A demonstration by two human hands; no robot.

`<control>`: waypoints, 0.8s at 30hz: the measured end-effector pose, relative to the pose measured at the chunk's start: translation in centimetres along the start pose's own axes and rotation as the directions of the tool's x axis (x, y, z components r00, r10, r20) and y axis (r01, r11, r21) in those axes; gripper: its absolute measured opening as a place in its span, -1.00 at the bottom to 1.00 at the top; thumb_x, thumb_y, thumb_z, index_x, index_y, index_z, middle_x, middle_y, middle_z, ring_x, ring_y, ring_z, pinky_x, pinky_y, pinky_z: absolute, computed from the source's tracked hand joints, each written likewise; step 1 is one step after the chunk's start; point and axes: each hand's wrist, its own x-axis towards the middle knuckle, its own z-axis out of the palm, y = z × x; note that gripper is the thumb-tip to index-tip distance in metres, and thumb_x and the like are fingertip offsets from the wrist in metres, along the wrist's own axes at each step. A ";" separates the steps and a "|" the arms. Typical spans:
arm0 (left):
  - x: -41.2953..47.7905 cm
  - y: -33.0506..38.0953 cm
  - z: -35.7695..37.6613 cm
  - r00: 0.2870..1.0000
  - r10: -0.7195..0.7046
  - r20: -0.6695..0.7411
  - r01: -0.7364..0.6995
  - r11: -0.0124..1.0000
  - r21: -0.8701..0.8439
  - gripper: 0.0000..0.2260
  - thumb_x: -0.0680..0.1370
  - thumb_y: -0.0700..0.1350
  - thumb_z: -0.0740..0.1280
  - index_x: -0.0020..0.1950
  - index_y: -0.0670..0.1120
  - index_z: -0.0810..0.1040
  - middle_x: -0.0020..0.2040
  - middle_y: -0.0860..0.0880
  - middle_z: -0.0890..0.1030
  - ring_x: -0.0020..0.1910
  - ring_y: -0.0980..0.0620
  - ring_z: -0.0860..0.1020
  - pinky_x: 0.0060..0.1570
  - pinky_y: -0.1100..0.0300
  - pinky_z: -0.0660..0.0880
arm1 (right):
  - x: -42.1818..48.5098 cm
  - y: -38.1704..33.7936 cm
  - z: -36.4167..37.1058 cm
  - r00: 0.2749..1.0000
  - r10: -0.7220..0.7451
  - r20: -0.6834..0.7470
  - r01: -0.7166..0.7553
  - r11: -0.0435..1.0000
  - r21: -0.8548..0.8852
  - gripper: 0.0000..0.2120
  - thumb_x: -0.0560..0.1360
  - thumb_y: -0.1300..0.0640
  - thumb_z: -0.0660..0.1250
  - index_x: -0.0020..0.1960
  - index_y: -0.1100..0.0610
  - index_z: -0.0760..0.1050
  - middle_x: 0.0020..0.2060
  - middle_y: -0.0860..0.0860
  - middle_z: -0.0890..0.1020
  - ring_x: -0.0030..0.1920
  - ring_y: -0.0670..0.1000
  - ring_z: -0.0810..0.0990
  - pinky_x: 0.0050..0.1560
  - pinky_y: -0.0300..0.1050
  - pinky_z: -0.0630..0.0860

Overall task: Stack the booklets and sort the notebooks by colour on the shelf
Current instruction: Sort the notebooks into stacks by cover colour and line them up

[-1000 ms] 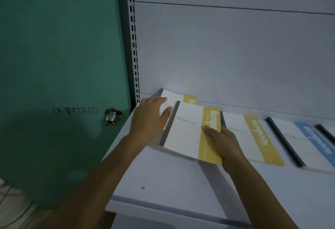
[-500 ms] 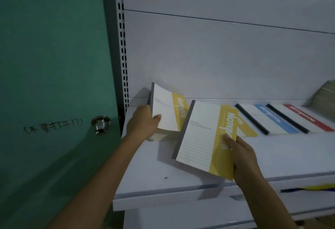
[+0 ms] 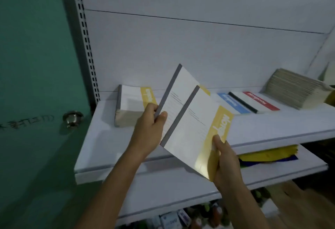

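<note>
Where the held pair is: the front yellow notebook (image 3: 192, 134) and the rear yellow notebook (image 3: 181, 87) are both lifted in front of the shelf (image 3: 272, 127), covers tilted toward the camera, and the front one overlaps the rear one's lower right part.
Left hand (image 3: 150, 131): thumb and fingers pinch the rear yellow notebook at the low end of its grey spine.
Right hand (image 3: 224, 163): fingers curled round the bottom corner of the front yellow notebook, thumb on its yellow band.
Long axis: both grey spines slant from lower left up and away toward the back panel.
Yellow pile (image 3: 132, 105): lies flat at the shelf's left end, just beyond and left of the left hand, which is the nearer one; its spine faces left and its yellow band faces right.
Likely next move: carry each held notebook left and lay it flat on that pile, spine matching.
In the way: nothing between the left hand and the pile; the front notebook would have to pass the rear one.
Further right: blue notebook (image 3: 232, 102) and red notebook (image 3: 259, 101) lie side by side, then the leaning booklets (image 3: 297, 91).
Around: lower shelf (image 3: 181, 178), green door (image 3: 36, 65) with knob (image 3: 72, 118).
</note>
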 end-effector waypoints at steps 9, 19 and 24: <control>-9.1 1.7 14.2 0.954 -0.127 0.272 0.163 0.980 -0.113 -0.84 0.53 0.01 0.35 -0.04 -0.05 0.46 -0.21 -0.03 0.56 -0.27 0.06 0.52 -0.26 0.23 0.45 | -4.1 -4.2 -13.4 0.989 -0.108 -0.102 0.097 0.989 -0.107 -0.84 0.58 0.08 0.27 0.11 -0.07 0.57 -0.01 -0.09 0.70 0.01 0.05 0.66 -0.04 0.04 0.56; -9.6 1.3 17.5 0.972 -0.232 0.048 0.237 0.950 -0.204 -0.88 0.60 -0.08 0.23 -0.02 -0.11 0.47 -0.11 -0.22 0.58 -0.20 -0.08 0.52 -0.23 0.15 0.45 | -3.6 -3.9 -15.7 0.990 -0.138 0.020 0.137 0.938 -0.319 -0.80 0.58 0.09 0.27 0.19 0.03 0.50 -0.20 -0.16 0.68 -0.24 -0.22 0.63 -0.40 -0.37 0.47; -6.3 -0.5 15.9 0.976 -0.215 -0.017 0.216 0.976 0.026 -0.91 0.59 -0.07 0.21 -0.11 0.03 0.43 -0.22 0.07 0.55 -0.31 0.16 0.50 -0.35 0.28 0.41 | 0.3 -4.2 -13.0 0.950 -0.283 0.133 0.310 0.793 -0.525 -0.83 0.57 0.15 0.27 0.15 0.10 0.49 -0.30 -0.12 0.60 -0.35 -0.25 0.55 -0.41 -0.42 0.41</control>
